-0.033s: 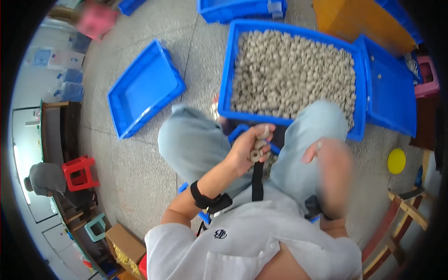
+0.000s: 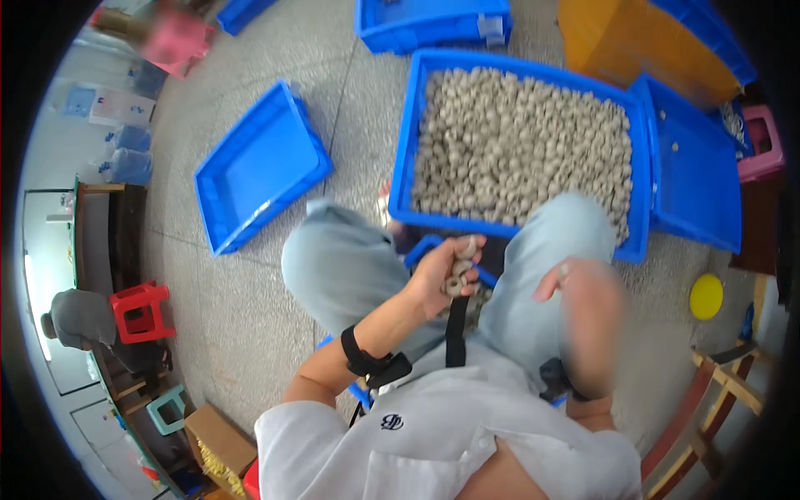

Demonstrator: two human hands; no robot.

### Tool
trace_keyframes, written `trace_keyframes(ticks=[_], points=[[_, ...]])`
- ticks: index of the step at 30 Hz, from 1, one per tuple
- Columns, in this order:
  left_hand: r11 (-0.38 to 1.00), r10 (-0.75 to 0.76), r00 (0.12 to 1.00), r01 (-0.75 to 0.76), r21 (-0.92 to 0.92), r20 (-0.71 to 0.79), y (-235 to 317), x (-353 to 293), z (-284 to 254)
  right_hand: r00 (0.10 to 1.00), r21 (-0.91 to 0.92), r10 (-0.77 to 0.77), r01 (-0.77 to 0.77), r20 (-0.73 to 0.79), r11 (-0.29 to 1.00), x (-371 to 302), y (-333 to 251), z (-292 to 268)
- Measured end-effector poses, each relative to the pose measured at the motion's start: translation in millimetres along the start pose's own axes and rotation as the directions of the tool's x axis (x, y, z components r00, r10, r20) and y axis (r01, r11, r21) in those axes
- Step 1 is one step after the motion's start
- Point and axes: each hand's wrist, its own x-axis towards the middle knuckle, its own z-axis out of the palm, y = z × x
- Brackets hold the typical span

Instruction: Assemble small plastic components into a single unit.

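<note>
My left hand (image 2: 437, 277) is closed round several small grey ring-shaped pieces (image 2: 456, 283), stacked along its fingers and palm. It is over my lap, between my knees. Over my right thigh is my right hand (image 2: 582, 287), partly blurred, with curled fingers; a small pale bit (image 2: 564, 269) shows at the fingertips, too small to name. Beyond my knees a large blue crate (image 2: 402, 154) holds a great heap of similar grey pieces (image 2: 521, 142). More grey pieces lie below my left hand, partly hidden by it and a black strap (image 2: 456, 332).
A shallow blue crate (image 2: 262, 171) lies on the floor at left, another blue crate (image 2: 696, 171) leans against the full one at right. A yellow disc (image 2: 706, 297), a wooden frame (image 2: 725, 383), a red stool (image 2: 142, 310) and a seated person (image 2: 82, 319) are further out.
The view has shifted slightly, so the crates sit a little lower in the picture. Both hands keep nearly the same pose, and the left still holds the ring-shaped pieces.
</note>
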Motion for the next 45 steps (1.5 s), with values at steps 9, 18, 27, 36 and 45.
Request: trace_keyframes(ticks=[9, 18, 27, 36, 45], points=[[0.708, 0.704, 0.696, -0.676, 0.205, -0.138, 159.4, 35.8, 108.1, 0.995, 0.03, -0.072, 0.075, -0.071, 0.997, -1.2, 4.5, -20.5], [0.875, 0.425, 0.887, -0.453, 0.169, 0.179, 74.9, -17.9, 98.3, 0.996, 0.112, -0.078, 0.083, -0.044, 0.99, -5.0, 13.7, -8.7], [0.652, 0.461, 0.78, -0.621, 0.434, 0.424, 23.5, -64.1, 64.6, 0.987, 0.112, -0.161, 0.16, 0.004, 0.981, 1.0, 1.9, 40.3], [0.693, 0.524, 0.703, -0.68, 0.238, 0.481, 12.8, -71.5, 47.7, 0.978, 0.138, -0.198, 0.188, 0.067, 0.972, -1.9, 3.7, 59.7], [0.689, 0.589, 0.63, -0.719, 0.093, 0.506, 5.0, -71.9, 40.2, 0.988, 0.169, -0.117, 0.099, 0.101, 0.981, -6.6, -3.2, 70.6]])
